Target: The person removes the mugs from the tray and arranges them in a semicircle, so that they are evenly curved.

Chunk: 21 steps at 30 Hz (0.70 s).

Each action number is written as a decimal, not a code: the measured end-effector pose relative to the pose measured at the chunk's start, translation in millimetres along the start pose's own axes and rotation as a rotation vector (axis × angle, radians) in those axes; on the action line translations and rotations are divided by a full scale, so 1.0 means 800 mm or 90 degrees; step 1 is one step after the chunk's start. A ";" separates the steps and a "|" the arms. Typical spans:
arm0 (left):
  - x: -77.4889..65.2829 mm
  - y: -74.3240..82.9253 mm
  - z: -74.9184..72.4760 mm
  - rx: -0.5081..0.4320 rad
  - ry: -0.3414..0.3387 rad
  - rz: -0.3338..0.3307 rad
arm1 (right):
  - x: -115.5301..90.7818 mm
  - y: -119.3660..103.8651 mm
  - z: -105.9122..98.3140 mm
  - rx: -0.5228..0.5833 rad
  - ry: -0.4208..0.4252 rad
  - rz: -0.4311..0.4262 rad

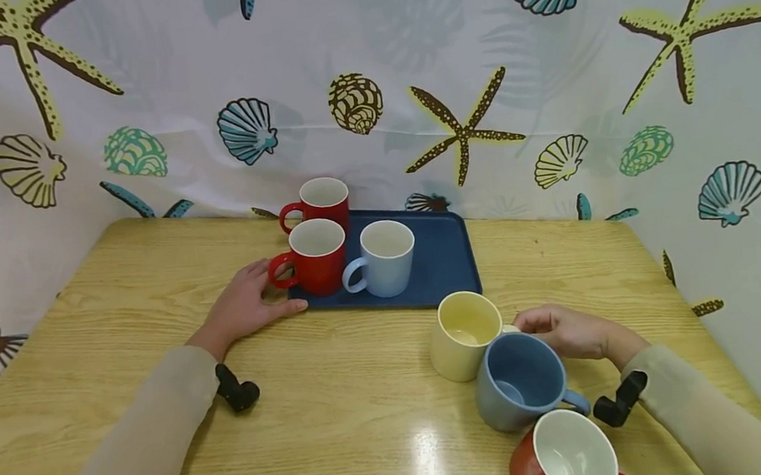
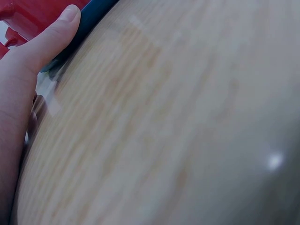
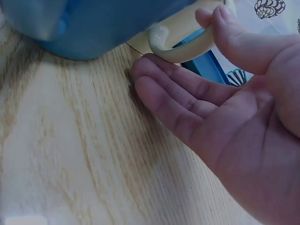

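My right hand [image 1: 571, 332] pinches the handle of a pale yellow mug [image 1: 457, 356] between thumb and index finger. The right wrist view shows that handle [image 3: 185, 54], with the other fingers stretched out below it. The mug stands upright near the front right corner of a dark blue tray [image 1: 441, 262]. At the tray's front left corner rests my left hand [image 1: 245, 304], its thumb [image 2: 56, 37] straight along the tray's edge. Its fingers reach behind the handle of a red mug [image 1: 325, 273] on the tray and are partly hidden.
Also on the tray are a light blue mug [image 1: 389, 271] and, farther back, a second red mug [image 1: 333, 213]. A blue mug [image 1: 507, 405] stands close in front of the yellow one, with another red mug [image 1: 526, 468] nearer me. Behind the wooden table [image 1: 316, 427] hangs a shell-patterned cloth [image 1: 300, 46].
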<state>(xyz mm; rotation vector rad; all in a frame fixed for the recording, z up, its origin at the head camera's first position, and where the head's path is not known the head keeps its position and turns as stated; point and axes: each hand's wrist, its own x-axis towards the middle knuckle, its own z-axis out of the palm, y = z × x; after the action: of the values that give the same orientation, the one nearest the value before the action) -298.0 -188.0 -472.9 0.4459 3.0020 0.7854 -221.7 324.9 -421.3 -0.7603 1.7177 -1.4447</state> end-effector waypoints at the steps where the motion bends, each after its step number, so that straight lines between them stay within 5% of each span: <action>1: 0.000 0.001 -0.002 -0.001 -0.002 0.001 | 0.000 0.000 0.000 0.001 -0.002 0.000; 11: 0.000 0.004 -0.005 -0.003 0.000 0.002 | -0.007 -0.003 -0.006 -0.003 0.051 0.085; 21: 0.000 0.003 -0.002 0.003 0.002 0.001 | -0.016 -0.006 -0.017 -0.055 0.121 0.052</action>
<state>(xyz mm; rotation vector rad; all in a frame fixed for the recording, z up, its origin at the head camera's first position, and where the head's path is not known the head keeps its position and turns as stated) -297.7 -186.8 -469.9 0.4468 3.0073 0.7791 -226.0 341.9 -413.5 -0.6064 1.9426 -1.4323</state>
